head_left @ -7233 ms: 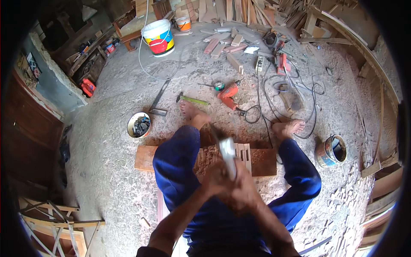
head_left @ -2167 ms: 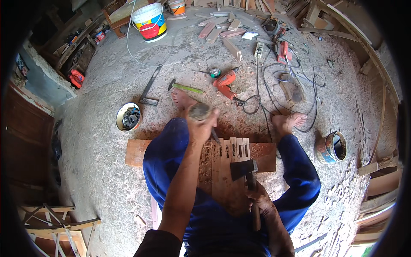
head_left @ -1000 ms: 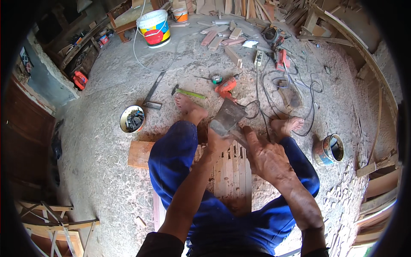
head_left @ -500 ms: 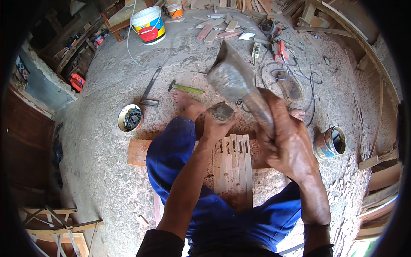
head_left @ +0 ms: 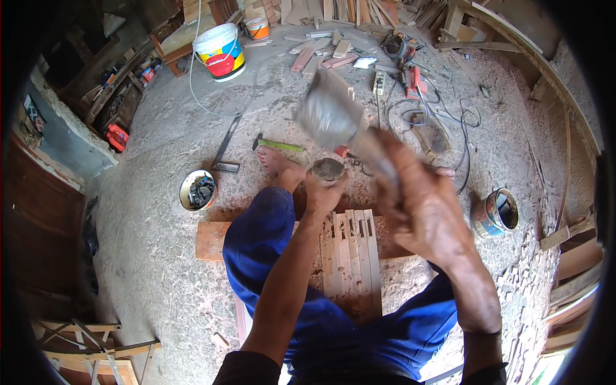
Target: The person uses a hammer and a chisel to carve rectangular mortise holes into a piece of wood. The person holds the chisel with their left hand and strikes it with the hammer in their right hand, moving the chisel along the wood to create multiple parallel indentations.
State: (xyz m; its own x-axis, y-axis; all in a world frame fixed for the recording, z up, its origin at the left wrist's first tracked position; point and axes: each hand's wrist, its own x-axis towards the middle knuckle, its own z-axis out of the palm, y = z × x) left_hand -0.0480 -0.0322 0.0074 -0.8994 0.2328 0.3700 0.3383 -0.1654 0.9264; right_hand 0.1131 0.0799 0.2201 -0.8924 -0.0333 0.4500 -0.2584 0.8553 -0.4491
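My left hand (head_left: 321, 192) is wrapped round an upright tool whose worn, round top (head_left: 327, 169) faces me; in this view its lower part is hidden. My right hand (head_left: 427, 212) grips the handle of a hatchet (head_left: 328, 109), whose broad metal head is raised above and beyond the left hand, blurred by motion. Between my legs lie several pale wooden strips (head_left: 346, 269) with narrow slots cut near their far ends, resting across a wider board (head_left: 209, 240).
A tin of hardware (head_left: 197, 191), metal square (head_left: 226, 166) and green-handled hammer (head_left: 280, 145) lie leftward. A rusty can (head_left: 504, 213) stands right. Cords, a red power tool (head_left: 412, 85), wood offcuts (head_left: 333, 61) and buckets (head_left: 219, 54) are beyond. Timber lines the right side.
The hatchet rose from near my left hand and is still raised, now slightly left of where it was half a second ago and blurred. My left hand has stayed about in place.
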